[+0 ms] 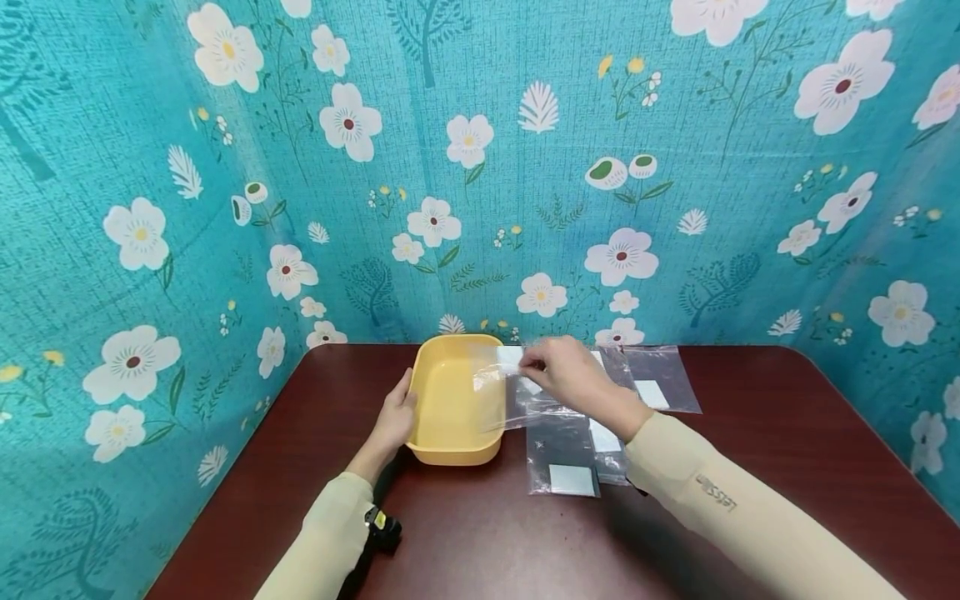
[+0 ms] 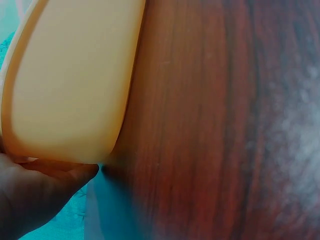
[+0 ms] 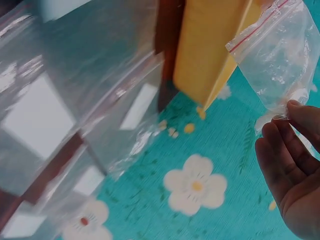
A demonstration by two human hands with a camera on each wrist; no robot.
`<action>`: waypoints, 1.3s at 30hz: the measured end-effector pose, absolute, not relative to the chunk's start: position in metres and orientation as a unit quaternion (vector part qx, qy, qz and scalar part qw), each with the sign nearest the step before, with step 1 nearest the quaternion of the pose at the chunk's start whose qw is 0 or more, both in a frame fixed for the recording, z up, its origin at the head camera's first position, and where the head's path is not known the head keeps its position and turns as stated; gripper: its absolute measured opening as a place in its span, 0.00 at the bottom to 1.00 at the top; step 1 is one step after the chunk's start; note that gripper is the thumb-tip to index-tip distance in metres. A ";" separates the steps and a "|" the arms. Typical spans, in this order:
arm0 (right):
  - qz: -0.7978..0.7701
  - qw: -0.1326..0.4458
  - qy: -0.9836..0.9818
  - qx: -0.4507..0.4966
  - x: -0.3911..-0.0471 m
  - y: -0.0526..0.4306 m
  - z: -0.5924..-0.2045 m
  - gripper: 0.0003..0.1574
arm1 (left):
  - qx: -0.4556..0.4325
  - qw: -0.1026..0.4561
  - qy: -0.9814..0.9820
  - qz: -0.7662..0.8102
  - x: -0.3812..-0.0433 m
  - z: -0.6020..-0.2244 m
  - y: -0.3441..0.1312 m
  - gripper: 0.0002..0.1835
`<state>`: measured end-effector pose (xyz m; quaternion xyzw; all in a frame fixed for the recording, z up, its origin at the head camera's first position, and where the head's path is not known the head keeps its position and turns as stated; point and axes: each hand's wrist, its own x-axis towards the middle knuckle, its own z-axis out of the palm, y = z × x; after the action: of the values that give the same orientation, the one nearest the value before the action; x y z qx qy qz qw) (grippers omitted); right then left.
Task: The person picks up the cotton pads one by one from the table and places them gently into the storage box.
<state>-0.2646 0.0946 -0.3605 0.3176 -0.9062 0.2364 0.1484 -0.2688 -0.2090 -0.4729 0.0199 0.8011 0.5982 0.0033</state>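
A yellow plastic tub point(image 1: 450, 400) stands at the middle of the table. My left hand point(image 1: 393, 418) grips its left side; in the left wrist view, the thumb and fingers point(image 2: 45, 187) lie along the tub's wall. Between thumb and fingertips, my right hand point(image 1: 566, 371) pinches a clear zip-lock bag point(image 3: 280, 60) by one end. This bag has a red line along its seal and hangs over the tub's right rim. Right of the tub, under my right arm, several clear bags point(image 1: 558, 446) with white labels overlap on the table.
The dark red-brown wooden table point(image 1: 510, 542) ends at a blue flowered cloth point(image 1: 510, 208), which hangs behind it and along both sides. A black device with a yellow patch point(image 1: 384, 527) sits at my left wrist.
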 end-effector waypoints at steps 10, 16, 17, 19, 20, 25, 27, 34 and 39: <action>0.227 0.121 -0.909 0.329 -0.268 0.043 -0.358 0.03 | 0.016 -0.006 0.800 0.600 -0.268 -0.471 -0.207 0.30; 0.231 0.125 -0.907 0.329 -0.269 0.031 -0.358 0.04 | 0.013 -0.008 0.798 0.602 -0.270 -0.473 -0.206 0.30; 0.233 0.124 -0.907 0.329 -0.270 0.030 -0.359 0.04 | 0.012 -0.007 0.798 0.602 -0.271 -0.473 -0.206 0.30; 0.233 0.124 -0.907 0.330 -0.270 0.028 -0.360 0.04 | 0.013 -0.008 0.798 0.603 -0.272 -0.473 -0.207 0.30; 0.231 0.124 -0.907 0.329 -0.271 0.027 -0.360 0.04 | 0.012 -0.008 0.797 0.603 -0.272 -0.474 -0.207 0.30; 0.231 0.124 -0.910 0.320 -0.272 0.023 -0.364 0.04 | 0.006 -0.006 0.796 0.606 -0.272 -0.475 -0.208 0.30; 0.236 0.120 -0.912 0.314 -0.272 0.022 -0.366 0.04 | 0.006 -0.006 0.796 0.605 -0.271 -0.475 -0.208 0.30; 0.250 0.104 -0.916 0.296 -0.275 0.019 -0.378 0.05 | 0.005 -0.009 0.798 0.603 -0.271 -0.473 -0.207 0.30; 0.244 0.098 -0.920 0.291 -0.278 0.018 -0.390 0.04 | 0.004 -0.010 0.799 0.601 -0.270 -0.472 -0.207 0.30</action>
<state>-0.2778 0.0178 -0.3899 0.2908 -0.9200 0.2436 0.0983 -0.2700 -0.2066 -0.4718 0.0041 0.7993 0.6009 -0.0096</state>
